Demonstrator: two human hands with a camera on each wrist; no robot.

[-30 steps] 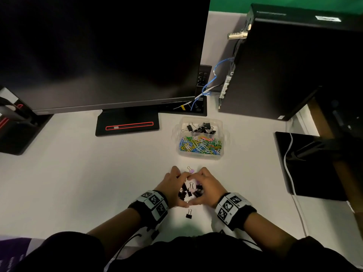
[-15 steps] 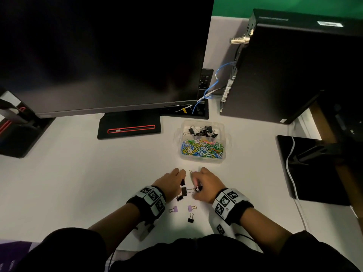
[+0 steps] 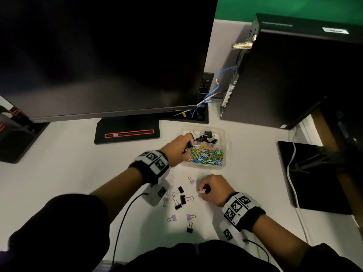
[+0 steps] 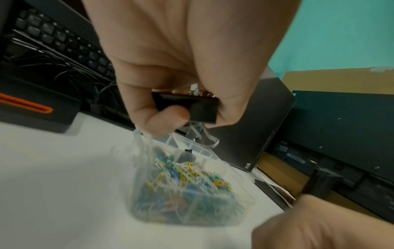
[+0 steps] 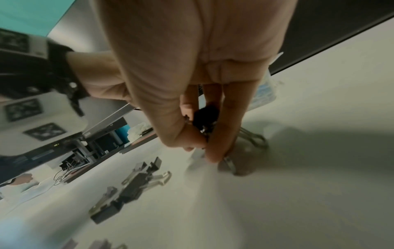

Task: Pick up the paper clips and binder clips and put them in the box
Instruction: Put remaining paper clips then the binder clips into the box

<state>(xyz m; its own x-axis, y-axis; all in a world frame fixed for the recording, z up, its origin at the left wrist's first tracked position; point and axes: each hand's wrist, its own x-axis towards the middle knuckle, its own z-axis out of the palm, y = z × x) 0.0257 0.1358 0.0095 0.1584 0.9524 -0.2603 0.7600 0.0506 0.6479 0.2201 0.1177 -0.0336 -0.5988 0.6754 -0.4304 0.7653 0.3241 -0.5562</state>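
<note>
A clear plastic box [image 3: 224, 134] stands on the white desk, with coloured paper clips [image 3: 206, 155] in its near part and black binder clips [image 3: 206, 135] in its far part. My left hand [image 3: 179, 148] hovers over the box's left edge and grips a black binder clip [image 4: 187, 107]. My right hand [image 3: 213, 186] is on the desk nearer to me, fingers curled round binder clips [image 3: 205, 189], one black and one pink. Several loose black and purple binder clips [image 3: 181, 200] lie on the desk between my arms.
A large dark monitor [image 3: 98, 55] and its stand base [image 3: 127, 132] fill the back left. A black computer case [image 3: 290, 75] with cables stands at the back right. A black pad [image 3: 314, 177] with a white cable lies at the right.
My left hand has risen from the clip pile and travelled forward to the box with a black binder clip. My right hand stays low by the pile. Loose clips now lie uncovered.
</note>
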